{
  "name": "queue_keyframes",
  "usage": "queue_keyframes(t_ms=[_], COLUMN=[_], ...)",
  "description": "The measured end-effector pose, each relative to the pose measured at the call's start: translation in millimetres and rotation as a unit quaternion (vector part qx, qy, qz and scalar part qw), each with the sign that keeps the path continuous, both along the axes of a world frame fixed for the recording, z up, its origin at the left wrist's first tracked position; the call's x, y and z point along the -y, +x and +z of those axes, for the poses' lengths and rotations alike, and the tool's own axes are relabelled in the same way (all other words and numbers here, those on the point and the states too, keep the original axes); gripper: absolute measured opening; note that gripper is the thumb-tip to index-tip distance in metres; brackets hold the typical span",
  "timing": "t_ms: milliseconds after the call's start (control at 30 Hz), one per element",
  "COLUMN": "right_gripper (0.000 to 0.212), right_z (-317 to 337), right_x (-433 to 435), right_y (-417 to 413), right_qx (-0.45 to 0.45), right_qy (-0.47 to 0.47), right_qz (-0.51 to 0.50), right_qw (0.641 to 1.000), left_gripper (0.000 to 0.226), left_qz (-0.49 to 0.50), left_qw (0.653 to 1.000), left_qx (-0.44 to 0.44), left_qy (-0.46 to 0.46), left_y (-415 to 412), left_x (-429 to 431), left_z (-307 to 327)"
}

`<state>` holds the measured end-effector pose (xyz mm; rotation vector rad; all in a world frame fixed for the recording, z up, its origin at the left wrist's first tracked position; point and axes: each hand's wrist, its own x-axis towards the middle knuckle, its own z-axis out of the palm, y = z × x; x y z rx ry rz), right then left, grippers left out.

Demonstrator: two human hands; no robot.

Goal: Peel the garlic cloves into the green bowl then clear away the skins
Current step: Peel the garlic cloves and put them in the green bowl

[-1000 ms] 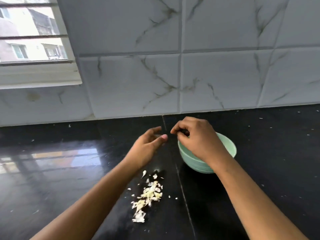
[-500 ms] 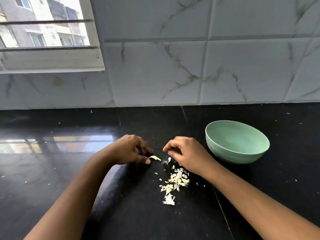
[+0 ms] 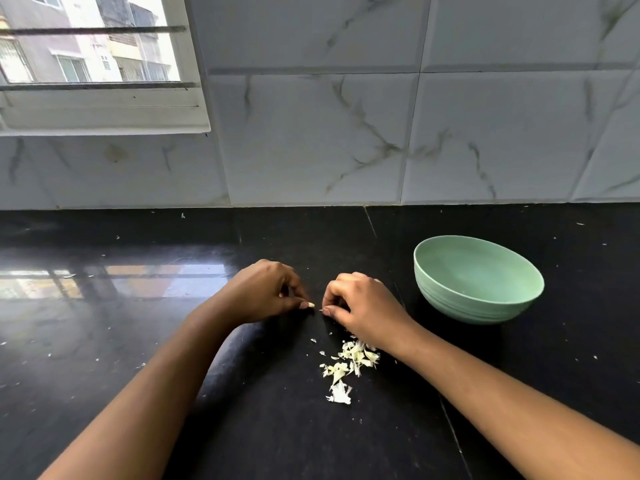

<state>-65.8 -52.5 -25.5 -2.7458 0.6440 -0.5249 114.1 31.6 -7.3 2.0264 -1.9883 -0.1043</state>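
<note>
My left hand (image 3: 266, 292) has curled fingers that pinch a small pale garlic clove (image 3: 311, 305), only its tip showing past the thumb. My right hand (image 3: 360, 306) faces it a little to the right, its fingers curled with the fingertips pinched together near the clove's tip; what they hold is too small to tell. Both hands sit low over the black counter (image 3: 242, 427). A heap of pale garlic skins (image 3: 348, 365) lies just below my right hand. The green bowl (image 3: 478, 278) stands to the right of my right hand; its inside is mostly out of sight.
A marble-tiled wall (image 3: 346, 140) runs along the back of the counter. A window (image 3: 93, 64) sits at the upper left. Tiny skin flakes dot the counter.
My hands came down from beside the bowl to the counter above the skins. The left hand took up a clove, and both hands have drawn close together around it.
</note>
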Motion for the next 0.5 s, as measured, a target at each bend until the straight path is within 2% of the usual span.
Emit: queue_keyframes(t_ms=[167, 300, 400, 500], right_gripper=[0.009, 0.004, 0.019, 0.020], right_z=[5.3, 18.1, 22.6, 19.2], right_x=[7.3, 14.3, 18.5, 19.9], right_y=[-4.2, -19.3, -27.5, -28.0], right_qx=[-0.013, -0.073, -0.032, 0.005], right_qy=[0.012, 0.054, 0.129, 0.096], right_qz=[-0.009, 0.016, 0.015, -0.003], right_qw=[1.000, 0.996, 0.991, 0.995], left_gripper=[0.018, 0.016, 0.010, 0.010], left_qz=[0.034, 0.023, 0.022, 0.034], left_qw=[0.999, 0.998, 0.996, 0.992], left_qx=[-0.028, -0.054, -0.078, -0.120], left_qy=[-0.027, -0.021, -0.020, -0.022], left_y=[3.4, -6.5, -12.7, -16.7], left_x=[-0.2, 3.3, 4.2, 5.3], left_z=[-5.2, -6.2, -4.6, -5.3])
